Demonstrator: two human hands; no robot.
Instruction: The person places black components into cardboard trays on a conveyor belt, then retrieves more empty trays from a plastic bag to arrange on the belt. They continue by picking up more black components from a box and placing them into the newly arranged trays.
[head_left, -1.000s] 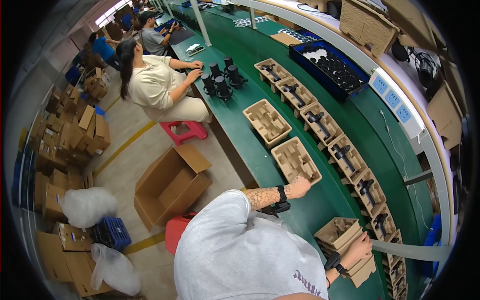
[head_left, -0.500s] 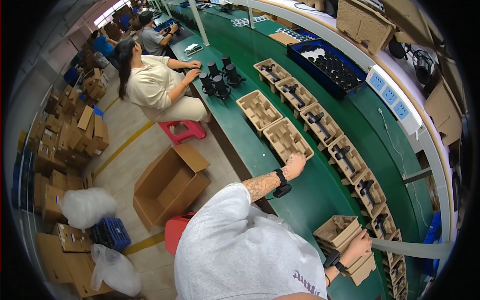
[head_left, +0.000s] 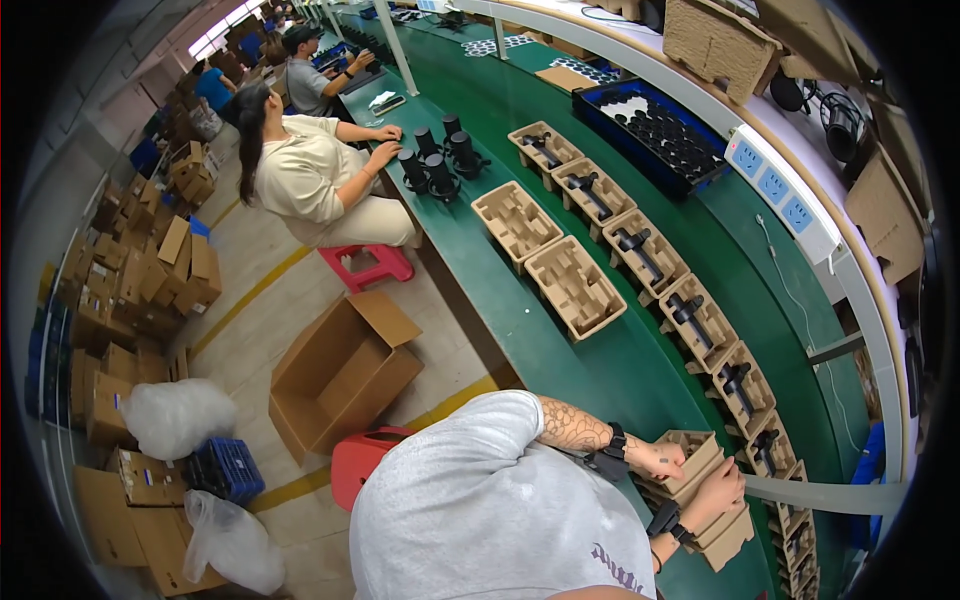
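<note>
A stack of brown moulded-pulp trays (head_left: 722,538) stands on the green workbench at the near right. My left hand (head_left: 660,460) is at the top tray (head_left: 690,440), its fingers curled over the near rim. Against the far right side of the same stack, my right hand (head_left: 715,495) grips the edge, its fingertips partly hidden behind the cardboard-like wall. Two separate pulp trays with nothing in their hollows, a nearer one (head_left: 577,290) and a farther one (head_left: 515,222), sit end to end further up the bench.
A row of pulp trays (head_left: 640,252) holding black handle-like parts runs along the bench's far side. Beyond it lies a blue crate (head_left: 655,130) of black pieces. Black cylindrical units (head_left: 430,170) stand near a seated person (head_left: 310,175). A grey metal bar (head_left: 825,495) crosses beside my right hand.
My left hand has let go of the nearer single tray and swung back to the right, onto the stack. My right hand stays on the stack.
</note>
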